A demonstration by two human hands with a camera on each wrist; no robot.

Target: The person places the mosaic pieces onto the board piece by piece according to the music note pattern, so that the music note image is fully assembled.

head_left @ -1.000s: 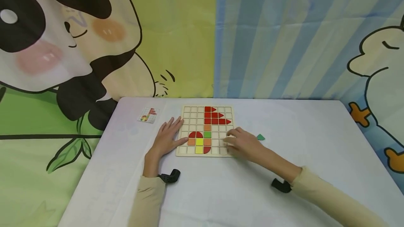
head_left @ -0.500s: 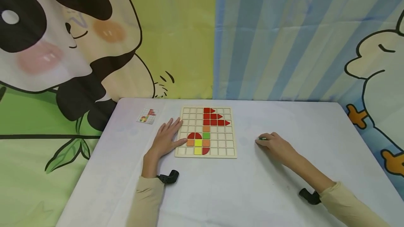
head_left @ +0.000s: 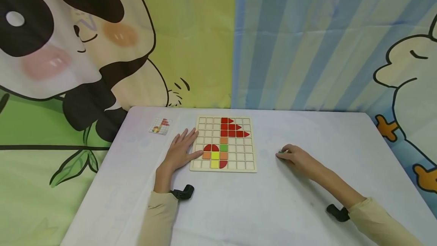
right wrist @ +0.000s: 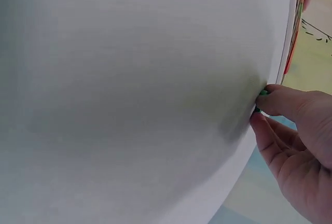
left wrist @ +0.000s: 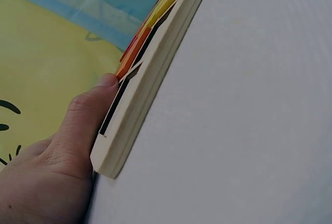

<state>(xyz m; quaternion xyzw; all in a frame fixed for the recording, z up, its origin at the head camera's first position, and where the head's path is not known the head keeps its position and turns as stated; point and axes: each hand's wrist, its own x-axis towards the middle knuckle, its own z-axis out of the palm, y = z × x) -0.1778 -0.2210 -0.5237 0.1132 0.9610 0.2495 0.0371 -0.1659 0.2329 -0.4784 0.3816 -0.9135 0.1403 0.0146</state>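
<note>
A square wooden grid board (head_left: 241, 155) lies on the table, partly filled with red, orange, yellow and green tiles. My left hand (head_left: 178, 150) rests along the board's left edge with fingers spread and straight, the thumb reaching over the rim. In the left wrist view that thumb (left wrist: 85, 112) lies at the board's corner beside an orange tile (left wrist: 133, 53). To the right of the board, my right hand (head_left: 300, 160) pinches a small green tile (head_left: 281, 151) between thumb and fingers, down at the tabletop. Most of the tile is hidden by the fingertips in the right wrist view.
A small printed card (head_left: 160, 126) with a coloured grid pattern lies at the table's back left, beyond the left hand. The white-covered table (head_left: 259, 208) ends at the back against a cartoon-printed curtain (head_left: 191, 41).
My right hand has left the board's right edge, moved right to the green tile and taken hold of it. The left hand has stayed on the board's left edge.
</note>
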